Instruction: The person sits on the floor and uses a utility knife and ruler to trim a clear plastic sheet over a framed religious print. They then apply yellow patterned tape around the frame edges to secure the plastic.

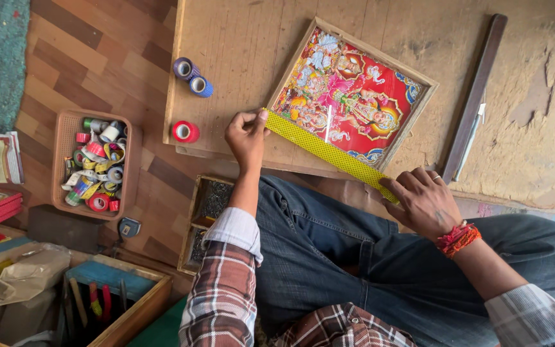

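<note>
From the head view I see a strip of yellow dotted decorative tape (325,151) stretched along the near edge of a wooden-framed red devotional picture (351,96) on the worn wooden board (239,45). My left hand (246,133) pinches the strip's left end; my right hand (424,200) presses fingers onto its right end.
</note>
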The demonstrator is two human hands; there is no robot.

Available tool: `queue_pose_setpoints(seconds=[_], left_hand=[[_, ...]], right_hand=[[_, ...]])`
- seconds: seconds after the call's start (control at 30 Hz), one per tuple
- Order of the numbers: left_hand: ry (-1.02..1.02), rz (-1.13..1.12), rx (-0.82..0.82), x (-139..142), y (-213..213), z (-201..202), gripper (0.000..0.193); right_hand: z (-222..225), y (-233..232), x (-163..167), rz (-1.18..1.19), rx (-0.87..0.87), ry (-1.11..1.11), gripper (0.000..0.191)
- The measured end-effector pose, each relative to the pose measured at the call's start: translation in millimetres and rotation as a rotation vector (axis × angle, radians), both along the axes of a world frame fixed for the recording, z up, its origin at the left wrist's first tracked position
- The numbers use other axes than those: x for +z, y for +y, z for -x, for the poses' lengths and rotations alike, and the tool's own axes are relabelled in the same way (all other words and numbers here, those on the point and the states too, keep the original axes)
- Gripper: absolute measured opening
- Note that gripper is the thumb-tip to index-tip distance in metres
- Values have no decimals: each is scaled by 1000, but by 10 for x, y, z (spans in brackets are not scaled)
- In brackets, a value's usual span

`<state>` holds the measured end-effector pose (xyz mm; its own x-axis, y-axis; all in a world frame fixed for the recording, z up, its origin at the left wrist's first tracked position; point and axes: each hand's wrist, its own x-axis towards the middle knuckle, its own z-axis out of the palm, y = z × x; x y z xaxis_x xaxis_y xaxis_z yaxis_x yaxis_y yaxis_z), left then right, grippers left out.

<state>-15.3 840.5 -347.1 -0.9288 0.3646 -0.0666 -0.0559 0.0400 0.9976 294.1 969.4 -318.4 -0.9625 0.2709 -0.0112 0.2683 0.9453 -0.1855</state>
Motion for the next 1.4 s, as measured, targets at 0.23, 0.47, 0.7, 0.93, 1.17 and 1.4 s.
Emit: queue_pose_setpoints(seconds=[0.23, 0.47, 0.7, 0.93, 1.17, 1.4], left_hand=[[47, 81, 40, -14, 66, 19, 23], [83, 112, 60, -87, 86, 21, 26], [73, 77, 11, -158, 137, -20, 26], [101, 109, 5, -101, 157, -51, 28], [98, 112, 6, -50, 172, -65, 29], [116, 110, -7, -107, 167, -61, 27]], right_hand=[[48, 22, -37, -10, -15, -55, 45], [2, 31, -62, -7, 11, -39, 45], [-99, 11, -74, -31, 95, 26, 51], [-55, 50, -74, 14, 33, -53, 54], [-10, 54, -55, 31, 5, -50, 52], [35, 82, -12, 56, 7, -97, 55]])
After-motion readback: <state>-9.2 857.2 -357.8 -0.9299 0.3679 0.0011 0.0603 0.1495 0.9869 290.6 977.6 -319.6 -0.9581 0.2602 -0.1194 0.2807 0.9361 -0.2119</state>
